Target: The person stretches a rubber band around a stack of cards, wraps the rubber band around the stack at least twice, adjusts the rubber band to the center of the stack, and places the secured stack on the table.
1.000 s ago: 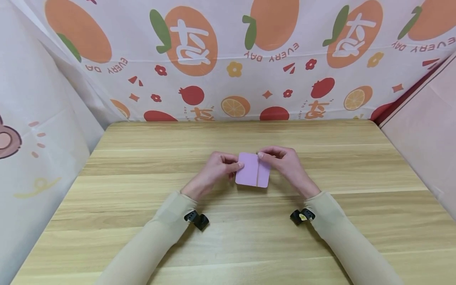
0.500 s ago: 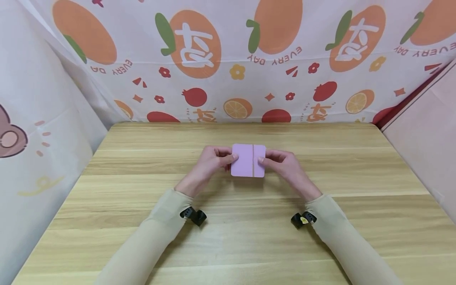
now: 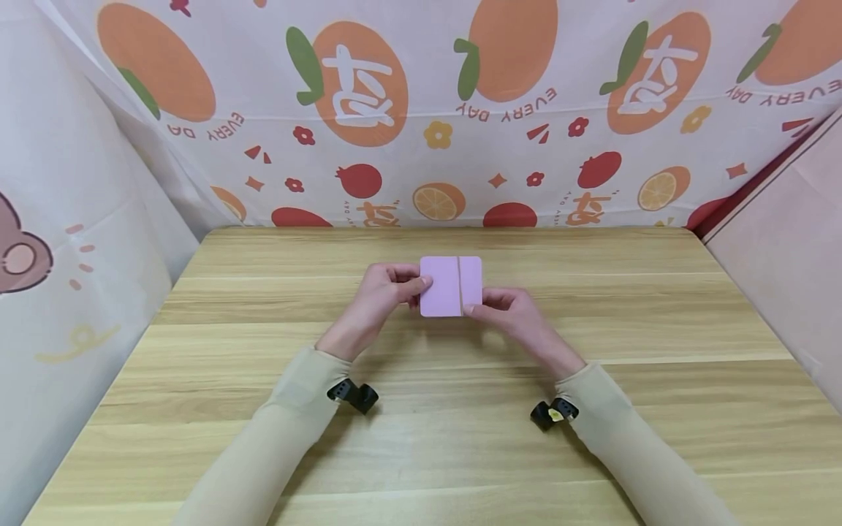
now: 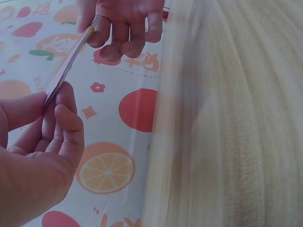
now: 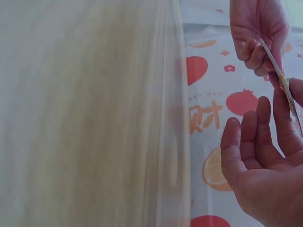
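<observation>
A thin stack of square lilac cards [image 3: 439, 288] with rounded corners is held up over the table, a narrow tan rubber band [image 3: 460, 281] running across it right of the middle. My left hand [image 3: 381, 296] pinches its left edge, thumb on the lilac face. At the lower right, my right hand [image 3: 520, 321] pinches the stack, its thumb tip by the band's lower end. Edge-on in the left wrist view, the card stack [image 4: 66, 66] shows thin layers. In the right wrist view, the other fingers [image 5: 248, 137] of my right hand are spread loosely, apart from the cards.
The wooden table [image 3: 421, 438] spreads beneath both forearms. A fruit-print curtain [image 3: 421, 146] hangs along its back edge, with white cloth [image 3: 85, 241] on the left. Small black cameras [image 3: 355, 396] are strapped on both wrists.
Both hands have carried the stack up and left, and it now faces the head camera squarely. My right hand has slid from the top of the band to the lower right; the band slants slightly.
</observation>
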Demonstrator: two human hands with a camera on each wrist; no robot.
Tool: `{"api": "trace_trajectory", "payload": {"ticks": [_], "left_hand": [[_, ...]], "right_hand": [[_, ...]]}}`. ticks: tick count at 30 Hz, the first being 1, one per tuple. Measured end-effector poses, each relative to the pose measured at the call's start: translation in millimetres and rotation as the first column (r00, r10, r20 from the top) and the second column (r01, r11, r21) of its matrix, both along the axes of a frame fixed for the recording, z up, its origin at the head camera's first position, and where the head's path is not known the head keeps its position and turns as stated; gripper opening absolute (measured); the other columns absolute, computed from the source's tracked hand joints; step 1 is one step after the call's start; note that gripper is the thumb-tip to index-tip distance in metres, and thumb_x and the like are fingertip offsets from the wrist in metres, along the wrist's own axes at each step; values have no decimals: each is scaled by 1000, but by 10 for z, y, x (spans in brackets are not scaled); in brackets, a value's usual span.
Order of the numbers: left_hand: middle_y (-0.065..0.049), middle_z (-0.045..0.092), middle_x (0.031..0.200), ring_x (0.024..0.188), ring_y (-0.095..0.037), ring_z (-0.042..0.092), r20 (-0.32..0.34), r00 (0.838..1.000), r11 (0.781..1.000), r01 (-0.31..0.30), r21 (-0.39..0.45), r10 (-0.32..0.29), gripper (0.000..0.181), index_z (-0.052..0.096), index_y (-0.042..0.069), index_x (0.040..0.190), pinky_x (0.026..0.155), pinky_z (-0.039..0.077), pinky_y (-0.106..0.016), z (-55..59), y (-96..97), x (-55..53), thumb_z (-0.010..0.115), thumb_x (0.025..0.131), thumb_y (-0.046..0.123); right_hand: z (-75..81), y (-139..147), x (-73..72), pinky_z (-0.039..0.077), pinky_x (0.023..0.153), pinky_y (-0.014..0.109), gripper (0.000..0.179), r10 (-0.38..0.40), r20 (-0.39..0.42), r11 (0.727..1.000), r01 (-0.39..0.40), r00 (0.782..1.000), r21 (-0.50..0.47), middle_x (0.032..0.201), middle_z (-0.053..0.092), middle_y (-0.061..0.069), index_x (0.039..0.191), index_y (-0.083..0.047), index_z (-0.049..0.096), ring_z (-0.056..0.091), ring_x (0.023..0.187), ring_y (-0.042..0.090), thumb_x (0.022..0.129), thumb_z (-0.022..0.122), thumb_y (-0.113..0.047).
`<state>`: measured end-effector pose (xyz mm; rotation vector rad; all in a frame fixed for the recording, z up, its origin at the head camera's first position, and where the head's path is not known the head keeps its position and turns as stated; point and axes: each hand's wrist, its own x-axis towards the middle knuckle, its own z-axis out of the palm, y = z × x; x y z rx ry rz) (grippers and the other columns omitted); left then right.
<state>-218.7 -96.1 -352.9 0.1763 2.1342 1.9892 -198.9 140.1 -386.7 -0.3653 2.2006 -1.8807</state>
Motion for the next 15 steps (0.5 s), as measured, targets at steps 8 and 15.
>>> {"api": "trace_trajectory", "payload": {"ticks": [8,15], "left_hand": [[-5,61,79,69,-17,54,-2,999,999,-40,-1,40,16,69,-4,100,73,46,-34,5,3,15,66,93,10],[-4,58,74,69,-17,52,-37,995,995,-95,13,95,14,69,-5,97,68,44,-30,7,41,51,67,93,9]], "right_hand": [[-23,-56,28,50,88,42,27,-22,22,999,22,1000,-26,98,70,10,107,1,72,60,89,16,89,72,-19],[-26,-103,67,51,82,41,25,-67,24,997,68,997,-24,95,70,12,105,1,73,59,84,16,89,73,-18]]}}
